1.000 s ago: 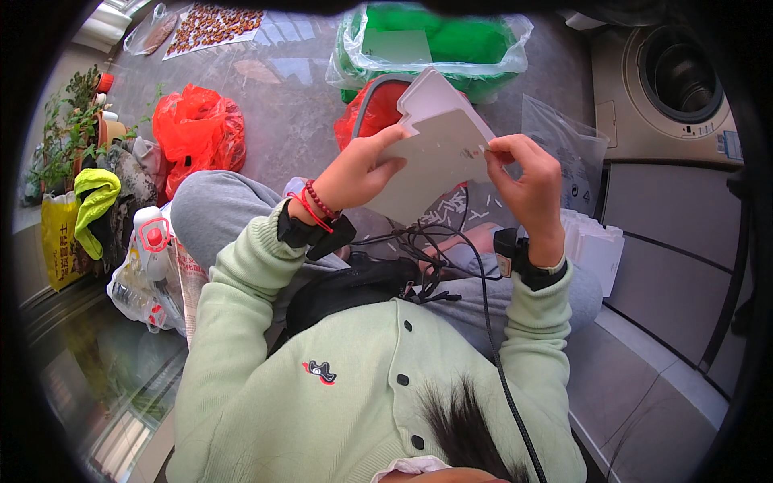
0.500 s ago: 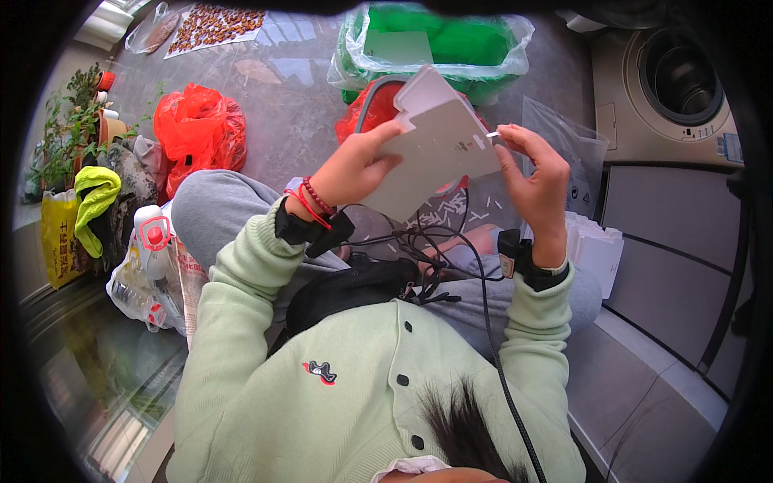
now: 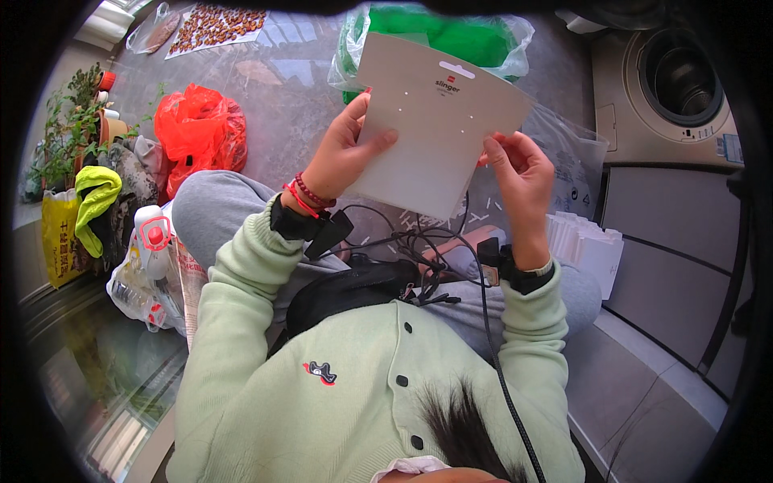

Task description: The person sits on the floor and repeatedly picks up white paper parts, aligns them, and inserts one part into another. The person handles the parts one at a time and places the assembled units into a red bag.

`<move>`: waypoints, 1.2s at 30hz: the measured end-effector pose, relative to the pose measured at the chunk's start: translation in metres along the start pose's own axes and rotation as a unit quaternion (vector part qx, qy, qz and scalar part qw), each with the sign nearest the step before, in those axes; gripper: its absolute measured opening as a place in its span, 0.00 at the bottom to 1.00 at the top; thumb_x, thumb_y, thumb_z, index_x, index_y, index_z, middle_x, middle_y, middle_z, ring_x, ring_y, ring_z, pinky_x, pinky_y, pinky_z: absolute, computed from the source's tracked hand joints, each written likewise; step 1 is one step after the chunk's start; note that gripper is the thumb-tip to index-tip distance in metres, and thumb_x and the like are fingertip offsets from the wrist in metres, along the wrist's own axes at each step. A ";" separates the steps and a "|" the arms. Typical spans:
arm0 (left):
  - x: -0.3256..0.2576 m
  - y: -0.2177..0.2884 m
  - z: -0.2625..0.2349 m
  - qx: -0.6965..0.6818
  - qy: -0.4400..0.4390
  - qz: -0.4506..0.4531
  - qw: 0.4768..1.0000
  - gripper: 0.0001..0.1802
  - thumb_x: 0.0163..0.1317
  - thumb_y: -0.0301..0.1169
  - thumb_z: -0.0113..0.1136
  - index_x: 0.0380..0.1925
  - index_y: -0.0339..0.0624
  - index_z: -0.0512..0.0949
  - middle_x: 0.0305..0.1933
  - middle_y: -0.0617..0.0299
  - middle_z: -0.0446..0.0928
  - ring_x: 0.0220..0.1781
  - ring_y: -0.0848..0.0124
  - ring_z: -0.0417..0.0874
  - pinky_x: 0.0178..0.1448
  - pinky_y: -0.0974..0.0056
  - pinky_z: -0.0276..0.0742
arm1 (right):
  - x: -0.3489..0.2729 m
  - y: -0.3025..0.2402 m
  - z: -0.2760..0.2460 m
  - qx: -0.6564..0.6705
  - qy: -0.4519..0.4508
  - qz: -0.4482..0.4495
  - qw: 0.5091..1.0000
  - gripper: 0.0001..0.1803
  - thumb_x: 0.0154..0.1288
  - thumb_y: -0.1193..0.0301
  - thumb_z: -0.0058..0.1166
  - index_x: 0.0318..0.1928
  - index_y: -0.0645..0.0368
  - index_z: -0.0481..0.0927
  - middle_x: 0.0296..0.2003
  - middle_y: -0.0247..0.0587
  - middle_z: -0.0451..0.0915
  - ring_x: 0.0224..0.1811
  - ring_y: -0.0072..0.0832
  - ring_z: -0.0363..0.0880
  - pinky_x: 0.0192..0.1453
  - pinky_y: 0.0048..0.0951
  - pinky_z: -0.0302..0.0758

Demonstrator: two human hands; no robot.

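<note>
Grip of left hand (image 3: 342,161) and right hand (image 3: 522,177) narrow on one visible grey card (image 3: 431,149)

Card (image 3: 427,157): smooth, matt paperboard. Red bag (image 3: 197,133): glossy, crinkled plastic. Sweater (image 3: 258,354): matt knitted cloth. Floor (image 3: 282,121): smooth, glossy.

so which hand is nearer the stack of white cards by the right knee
Right. The right hand is ahead and left of the stack; the left hand, at the left edge of the flat grey card, is farther left.
</note>
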State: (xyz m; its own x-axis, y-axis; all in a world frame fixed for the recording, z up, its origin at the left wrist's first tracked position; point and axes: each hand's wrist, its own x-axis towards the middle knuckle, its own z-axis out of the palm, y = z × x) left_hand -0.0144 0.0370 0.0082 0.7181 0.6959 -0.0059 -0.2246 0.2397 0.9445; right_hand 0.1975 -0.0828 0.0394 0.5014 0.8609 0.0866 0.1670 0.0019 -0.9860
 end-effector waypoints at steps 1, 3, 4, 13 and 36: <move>-0.001 -0.001 0.003 -0.007 -0.002 0.002 1.000 0.20 0.64 0.24 0.56 0.56 0.41 0.66 0.46 0.61 0.78 0.45 0.77 0.79 0.47 0.70 0.76 | -0.002 -0.001 0.001 0.018 -0.004 0.011 1.000 0.10 0.63 0.71 0.61 0.41 0.65 0.82 0.31 0.34 0.82 0.28 0.15 0.78 0.30 0.16 0.74; -0.002 -0.004 0.007 -0.002 0.002 -0.004 1.000 0.20 0.64 0.24 0.57 0.56 0.40 0.66 0.46 0.61 0.78 0.45 0.77 0.79 0.47 0.70 0.76 | -0.005 -0.003 0.002 0.049 -0.006 0.039 0.998 0.11 0.63 0.71 0.61 0.42 0.65 0.82 0.30 0.33 0.82 0.27 0.14 0.76 0.29 0.15 0.72; -0.002 -0.005 0.008 0.001 0.005 -0.008 1.000 0.21 0.64 0.24 0.57 0.56 0.40 0.66 0.47 0.61 0.77 0.45 0.77 0.79 0.47 0.70 0.77 | -0.006 -0.004 0.003 0.047 -0.003 0.031 0.998 0.10 0.63 0.71 0.61 0.42 0.65 0.82 0.30 0.33 0.82 0.27 0.14 0.76 0.28 0.15 0.71; -0.003 -0.008 0.008 0.016 -0.036 -0.023 0.999 0.23 0.65 0.26 0.56 0.59 0.40 0.63 0.48 0.58 0.77 0.47 0.75 0.79 0.49 0.69 0.76 | -0.007 -0.005 0.004 0.094 -0.067 0.003 0.993 0.09 0.64 0.72 0.60 0.41 0.65 0.81 0.28 0.31 0.81 0.26 0.14 0.75 0.26 0.16 0.70; 0.002 0.007 0.007 -0.061 -0.019 -0.056 0.996 0.40 0.64 0.25 0.56 0.71 0.38 0.45 0.63 0.52 0.65 0.61 0.69 0.71 0.62 0.65 0.70 | 0.016 0.011 -0.041 0.171 -0.133 0.148 0.965 0.11 0.71 0.70 0.48 0.48 0.65 0.74 0.35 0.36 0.79 0.25 0.16 0.73 0.27 0.15 0.70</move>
State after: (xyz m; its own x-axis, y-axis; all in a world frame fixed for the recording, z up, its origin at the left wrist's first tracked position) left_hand -0.0105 0.0354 0.0169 0.7667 0.6350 -0.0939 -0.2187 0.3960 0.8918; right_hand 0.2424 -0.0902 0.0357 0.2400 0.9497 -0.2012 -0.2628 -0.1359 -0.9552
